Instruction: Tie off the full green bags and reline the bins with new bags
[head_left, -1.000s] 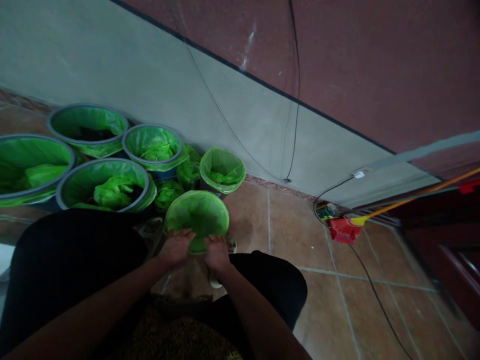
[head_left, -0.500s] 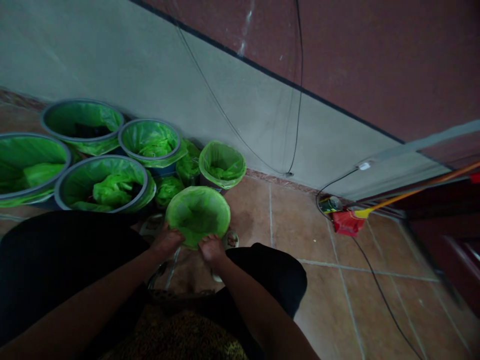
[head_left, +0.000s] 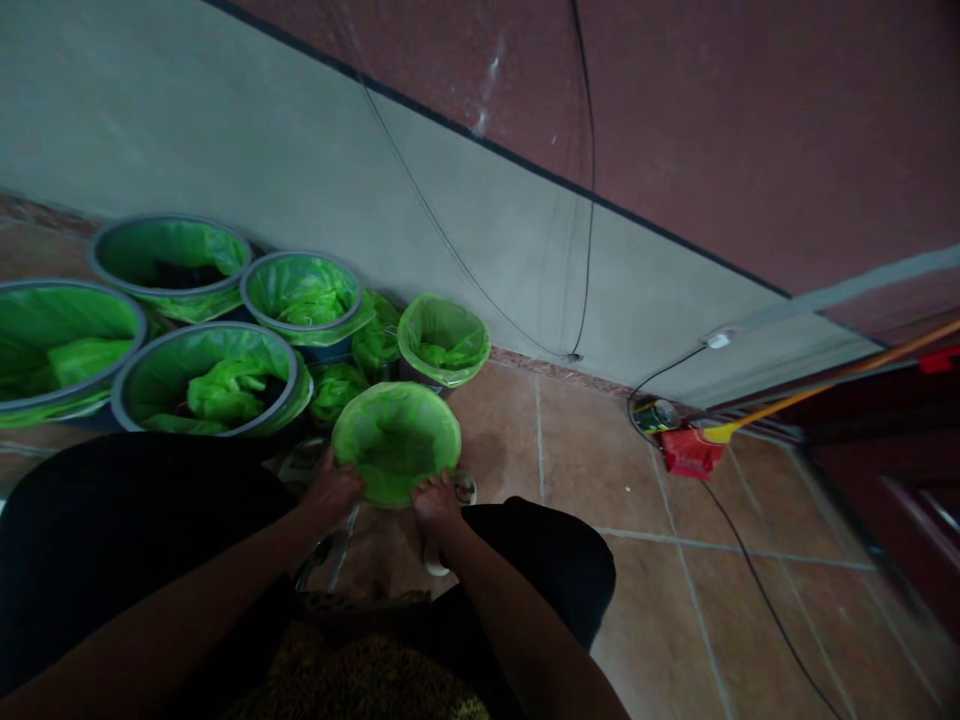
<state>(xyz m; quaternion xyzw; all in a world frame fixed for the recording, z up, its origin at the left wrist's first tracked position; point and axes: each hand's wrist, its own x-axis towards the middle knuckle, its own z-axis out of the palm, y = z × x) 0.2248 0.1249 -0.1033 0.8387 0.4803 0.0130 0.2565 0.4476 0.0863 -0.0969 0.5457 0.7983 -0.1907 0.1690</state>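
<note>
Between my knees stands a small bin lined with a thin green plastic bag (head_left: 397,440), its edge folded out over the rim. My left hand (head_left: 337,490) is closed on the bag's edge at the near left of the rim. On the near right, my right hand (head_left: 436,500) has its fingers curled over the same edge. The bag's inside is open towards me and looks bare, though it is dark at the bottom. The bin's own walls are hidden under the bag.
Several larger grey-rimmed bins (head_left: 206,372) with green bags stand to the left. A smaller lined bin (head_left: 442,340) is just behind, by the wall. A red dustpan (head_left: 691,453), a yellow-orange broom handle (head_left: 795,400) and a black cable (head_left: 757,580) are on the right.
My right hand has shifted a little to the right along the rim. My left hand keeps about the same place on the bag's edge. The view has tilted slightly.
</note>
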